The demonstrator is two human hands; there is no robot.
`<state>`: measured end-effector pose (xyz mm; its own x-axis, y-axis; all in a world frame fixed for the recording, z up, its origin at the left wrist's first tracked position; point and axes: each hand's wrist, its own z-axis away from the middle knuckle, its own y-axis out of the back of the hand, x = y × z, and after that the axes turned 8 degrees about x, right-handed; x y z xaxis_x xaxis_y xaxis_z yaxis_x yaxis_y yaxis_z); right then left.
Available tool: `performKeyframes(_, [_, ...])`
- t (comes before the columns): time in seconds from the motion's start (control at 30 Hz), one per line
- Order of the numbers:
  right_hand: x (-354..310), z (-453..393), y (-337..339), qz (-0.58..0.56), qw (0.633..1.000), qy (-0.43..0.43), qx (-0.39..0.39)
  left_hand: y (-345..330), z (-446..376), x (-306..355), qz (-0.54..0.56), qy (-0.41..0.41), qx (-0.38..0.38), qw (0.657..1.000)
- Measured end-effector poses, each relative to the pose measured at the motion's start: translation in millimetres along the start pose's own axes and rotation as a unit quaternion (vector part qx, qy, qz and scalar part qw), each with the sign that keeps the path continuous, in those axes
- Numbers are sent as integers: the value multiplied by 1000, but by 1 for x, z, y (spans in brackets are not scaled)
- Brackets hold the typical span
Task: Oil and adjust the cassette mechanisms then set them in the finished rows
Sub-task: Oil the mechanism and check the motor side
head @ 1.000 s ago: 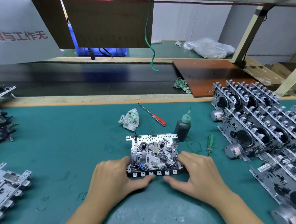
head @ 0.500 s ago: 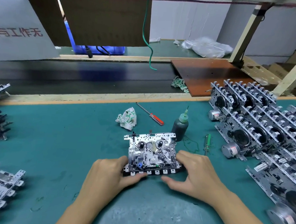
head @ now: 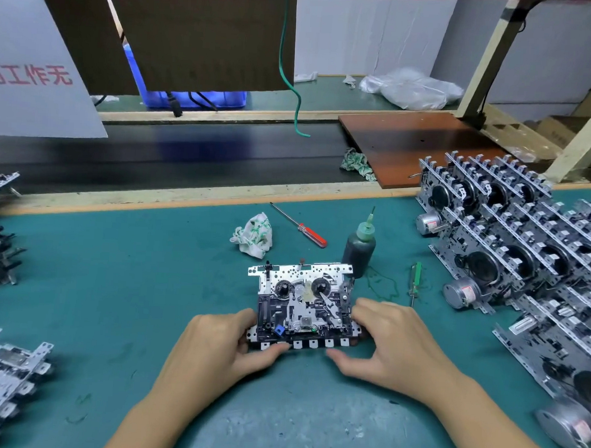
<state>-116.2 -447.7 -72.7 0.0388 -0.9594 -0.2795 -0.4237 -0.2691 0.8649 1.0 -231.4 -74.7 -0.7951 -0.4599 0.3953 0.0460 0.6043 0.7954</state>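
Left hand [head: 226, 347] and right hand [head: 389, 341] grasp opposite sides of the cassette mechanism [head: 303, 306], just in front of the oil bottle [head: 359, 249].

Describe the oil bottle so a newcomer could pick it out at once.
Start at the cassette mechanism held between both hands on the green mat. Just beyond its far right corner stands the oil bottle. It is the only upright thing there: dark, with a green needle-tipped cap.

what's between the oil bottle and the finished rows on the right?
Head view: a green-handled screwdriver lies on the mat between the oil bottle and the finished rows, touching neither. Otherwise bare mat with dark oil marks.
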Motion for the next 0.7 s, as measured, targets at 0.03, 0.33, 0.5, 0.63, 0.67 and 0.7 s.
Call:
performKeyframes(0.03, [0, 0, 0, 4, 1000, -2, 2, 0, 0, -3, 16, -4, -6, 1000])
performKeyframes(0.33, [0, -1, 2, -34, 999, -4, 4, -1, 1, 3, -19, -15, 27, 999])
performKeyframes(0.5, [5, 0, 0, -50, 999, 0, -3, 3, 0, 0, -37, -46, 15, 998])
performKeyframes(0.63, [4, 1, -2, -48, 999, -10, -1, 1, 0, 11, -70, 15, 27, 997])
performKeyframes(0.67, [3, 1, -2, -50, 999, -9, 2, -1, 0, 14, -85, 33, 36, 995])
performKeyframes(0.7, [3, 1, -1, -53, 999, -8, 3, -4, 1, 16, -94, 47, 44, 993])
